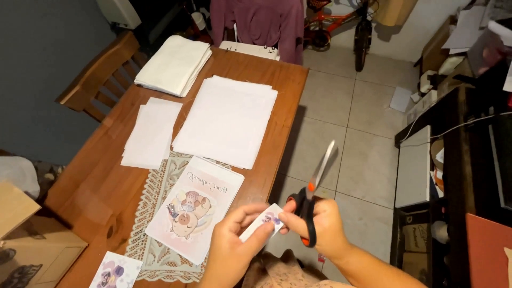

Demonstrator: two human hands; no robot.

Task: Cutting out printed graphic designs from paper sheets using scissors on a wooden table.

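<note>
Head view: your left hand (230,246) pinches a small white paper cutout with a purple cartoon print (263,223) between thumb and fingers, held off the table edge, above your lap. Your right hand (320,226) touches the same cutout from the right and is clamped around the black handles of orange-and-black scissors (312,198). The blades are closed together, pointing up and away over the tiled floor (352,128). Hands close together, almost touching at the cutout.

On the brown wooden table (106,181), just left of your left hand: a pink printed sheet with a cartoon animal drawing (196,209) lying on a cream lace runner (152,205). A smaller printed card with a purple figure (115,271) sits at the near table edge. Further up: a large stack of white sheets (226,120), a narrower white stack (152,132) beside it, and a folded pile of cream fabric (174,64) at the far corner. Wooden chair (101,77) at the table's left. Maroon garment (258,24) hangs past the far end, red bicycle (341,24) behind it. Cardboard box (32,240) at lower left.
</note>
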